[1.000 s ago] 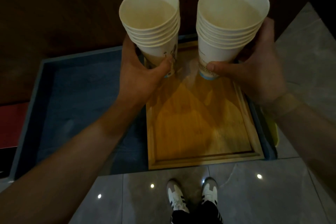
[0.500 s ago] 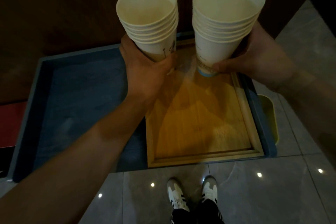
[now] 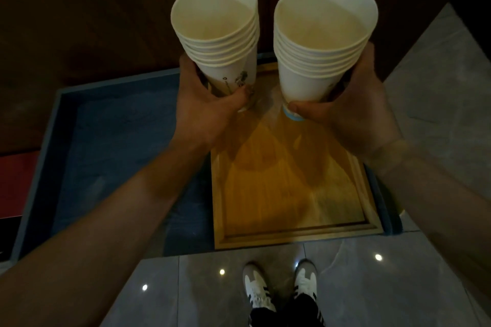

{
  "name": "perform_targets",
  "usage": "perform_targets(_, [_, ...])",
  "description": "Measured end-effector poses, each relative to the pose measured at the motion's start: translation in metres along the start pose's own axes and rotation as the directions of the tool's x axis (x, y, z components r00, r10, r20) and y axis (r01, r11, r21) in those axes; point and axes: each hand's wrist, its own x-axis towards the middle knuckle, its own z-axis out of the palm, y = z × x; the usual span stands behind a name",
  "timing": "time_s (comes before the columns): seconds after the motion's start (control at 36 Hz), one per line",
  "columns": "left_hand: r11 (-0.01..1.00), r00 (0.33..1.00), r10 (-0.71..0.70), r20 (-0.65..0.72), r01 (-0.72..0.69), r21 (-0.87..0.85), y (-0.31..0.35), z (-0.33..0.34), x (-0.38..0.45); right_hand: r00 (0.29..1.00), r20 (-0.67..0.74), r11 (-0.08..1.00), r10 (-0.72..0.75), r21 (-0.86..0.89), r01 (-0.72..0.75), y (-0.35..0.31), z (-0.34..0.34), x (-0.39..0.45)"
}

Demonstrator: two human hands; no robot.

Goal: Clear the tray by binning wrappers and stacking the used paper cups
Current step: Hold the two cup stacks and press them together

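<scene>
Two stacks of several nested white paper cups are held upright above the wooden tray [image 3: 292, 233]. My left hand [image 3: 202, 106] grips the left cup stack [image 3: 220, 42] near its base. My right hand [image 3: 353, 111] grips the right cup stack [image 3: 318, 42] near its base, thumb in front. The stacks stand side by side, a small gap between them. The tray's wooden floor shows nothing on it; its far end is hidden behind the cups and hands.
The tray lies on the right part of a blue-grey rimmed table [image 3: 111, 146]. A dark wooden wall rises behind it. Grey glossy floor tiles [image 3: 398, 287] and my two white shoes [image 3: 281, 287] are below. A red surface [image 3: 13, 183] shows at the far left.
Both stacks stay in my hands and sit lower in the view than half a second ago; my right hand has drawn slightly closer to me. The gap between stacks stays about the same.
</scene>
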Motion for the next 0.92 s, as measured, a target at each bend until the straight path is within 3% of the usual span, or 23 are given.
perform_targets(0.08, [1.0, 1.0, 0.003, 0.003, -0.003, 0.015, -0.001, 0.0, 0.0, 1.0, 0.014, 1.0, -0.004, -0.013, 0.004, 0.001, 0.0, 0.001])
perform_targets(0.28, [0.999, 1.0, -0.005, -0.006, 0.005, 0.034, 0.0, -0.002, -0.003, 0.951, 0.309, 0.999, 0.027, 0.008, -0.031, 0.004, -0.033, 0.018])
perform_targets(0.5, [1.0, 0.998, -0.014, -0.059, 0.012, -0.025, -0.001, 0.003, -0.003, 0.921, 0.386, 0.999, 0.047, -0.005, -0.049, 0.0, -0.037, 0.032])
perform_targets(0.67, [0.999, 0.999, 0.001, -0.044, -0.003, -0.033, -0.005, 0.001, 0.0, 0.938, 0.342, 0.998, 0.057, 0.001, -0.061, -0.003, -0.03, 0.025])
perform_targets(0.92, [1.0, 0.999, 0.001, 0.047, -0.002, 0.014, -0.005, -0.008, 0.008, 0.989, 0.143, 0.999, 0.035, -0.032, -0.03, -0.002, -0.01, 0.009])
